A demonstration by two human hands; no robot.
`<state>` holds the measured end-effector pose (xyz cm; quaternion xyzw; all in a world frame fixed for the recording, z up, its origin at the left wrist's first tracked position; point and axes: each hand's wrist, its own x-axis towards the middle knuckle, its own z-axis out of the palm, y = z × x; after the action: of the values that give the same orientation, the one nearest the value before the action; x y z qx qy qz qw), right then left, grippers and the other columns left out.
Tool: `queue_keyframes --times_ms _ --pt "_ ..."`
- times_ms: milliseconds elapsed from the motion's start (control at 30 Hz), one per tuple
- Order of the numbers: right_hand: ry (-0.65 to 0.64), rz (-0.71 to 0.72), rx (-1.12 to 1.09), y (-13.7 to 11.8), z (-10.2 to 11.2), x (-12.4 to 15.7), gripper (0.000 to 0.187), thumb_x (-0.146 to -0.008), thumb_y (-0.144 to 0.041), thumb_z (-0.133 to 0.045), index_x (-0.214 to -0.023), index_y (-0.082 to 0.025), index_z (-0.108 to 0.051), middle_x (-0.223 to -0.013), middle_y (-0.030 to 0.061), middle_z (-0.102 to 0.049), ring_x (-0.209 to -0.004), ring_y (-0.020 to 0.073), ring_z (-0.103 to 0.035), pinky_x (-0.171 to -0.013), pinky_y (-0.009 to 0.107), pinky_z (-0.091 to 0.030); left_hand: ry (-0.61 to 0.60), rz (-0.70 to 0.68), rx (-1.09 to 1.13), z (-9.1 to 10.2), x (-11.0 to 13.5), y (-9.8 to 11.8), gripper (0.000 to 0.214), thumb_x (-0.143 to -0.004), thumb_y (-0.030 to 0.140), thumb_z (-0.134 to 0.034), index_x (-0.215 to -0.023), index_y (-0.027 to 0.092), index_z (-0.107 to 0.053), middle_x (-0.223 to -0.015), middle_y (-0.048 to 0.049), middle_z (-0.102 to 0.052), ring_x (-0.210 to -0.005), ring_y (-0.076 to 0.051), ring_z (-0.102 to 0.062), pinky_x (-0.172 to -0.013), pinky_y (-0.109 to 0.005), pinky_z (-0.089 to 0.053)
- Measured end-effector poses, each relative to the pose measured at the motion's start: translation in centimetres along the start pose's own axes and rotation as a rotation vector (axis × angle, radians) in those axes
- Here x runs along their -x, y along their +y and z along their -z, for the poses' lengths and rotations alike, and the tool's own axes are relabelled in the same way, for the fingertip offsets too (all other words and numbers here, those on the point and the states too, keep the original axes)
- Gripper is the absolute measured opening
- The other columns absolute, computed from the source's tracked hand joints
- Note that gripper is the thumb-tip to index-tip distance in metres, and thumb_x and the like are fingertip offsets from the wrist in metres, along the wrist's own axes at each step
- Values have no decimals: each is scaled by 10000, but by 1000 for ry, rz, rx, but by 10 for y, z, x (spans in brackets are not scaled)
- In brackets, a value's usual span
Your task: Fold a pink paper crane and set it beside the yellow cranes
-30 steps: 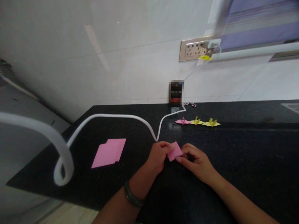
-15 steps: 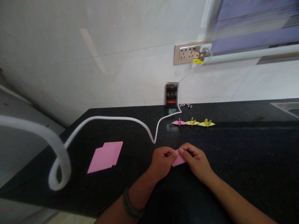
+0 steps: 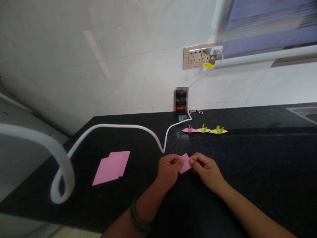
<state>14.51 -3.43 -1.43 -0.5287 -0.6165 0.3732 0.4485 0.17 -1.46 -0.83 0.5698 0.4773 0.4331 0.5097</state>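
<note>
A small folded piece of pink paper [image 3: 185, 164] is held just above the dark counter, between both hands. My left hand [image 3: 169, 169] pinches its left edge between thumb and fingers. On the other side, my right hand [image 3: 206, 169] is closed on the right corner, its thumb on top. Beyond the hands, one pink paper crane [image 3: 189, 130] and two yellow paper cranes [image 3: 218, 130] stand in a row. To the left lie overlapping sheets of pink paper [image 3: 109, 168], flat on the counter.
A white cable [image 3: 123, 125] loops across the counter [image 3: 138, 198] from the left, rising close to the camera. It reaches a phone [image 3: 181, 100] propped against the wall, near a beaded string [image 3: 196, 112]. A wall socket [image 3: 198, 56] with a plug is above. A sink edge [image 3: 300, 114] shows at right.
My hands have moved slightly apart, and more of the pink paper now shows between them. The paper has turned, with one corner pointing away from me.
</note>
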Motion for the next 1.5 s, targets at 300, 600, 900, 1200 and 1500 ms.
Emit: queue_keyframes --times_ms 300,600,900,1200,1500 --pt "-94 184 165 -1 8 -1 127 -711 -145 -467 -609 -183 -532 -621 -1 -507 -575 117 -485 -555 240 -389 -181 -13 -11 1 -2 -1 187 -679 308 -544 -696 137 -617 -634 -22 -572 -584 -109 -491 -547 -212 -378" --pt "-64 173 176 1 9 -2 127 -719 -156 -463 -612 -183 -525 -616 0 -499 -561 115 -471 -531 240 -377 -20 -142 -81 4 0 -2 179 -708 302 -527 -699 144 -611 -682 -37 -580 -637 -126 -515 -595 -231 -396" --pt "-19 154 209 0 11 -3 118 -718 -153 -462 -616 -175 -517 -613 -2 -492 -565 117 -466 -536 239 -369 51 -143 -115 1 2 -1 200 -719 306 -511 -693 133 -607 -670 -33 -573 -639 -122 -510 -602 -233 -399" --pt "69 194 168 0 14 -1 101 -799 -196 -402 -732 -176 -476 -713 13 -461 -645 126 -458 -579 249 -369 -121 -242 -334 -1 6 5 214 -747 286 -468 -640 134 -574 -619 -14 -536 -594 -98 -475 -559 -211 -367" --pt "-40 197 66 2 18 -1 93 -790 -237 -448 -810 -179 -517 -791 28 -489 -726 135 -481 -642 260 -390 -203 -336 -499 -3 7 7 200 -760 258 -447 -667 154 -591 -629 -8 -544 -621 -99 -476 -599 -217 -354"
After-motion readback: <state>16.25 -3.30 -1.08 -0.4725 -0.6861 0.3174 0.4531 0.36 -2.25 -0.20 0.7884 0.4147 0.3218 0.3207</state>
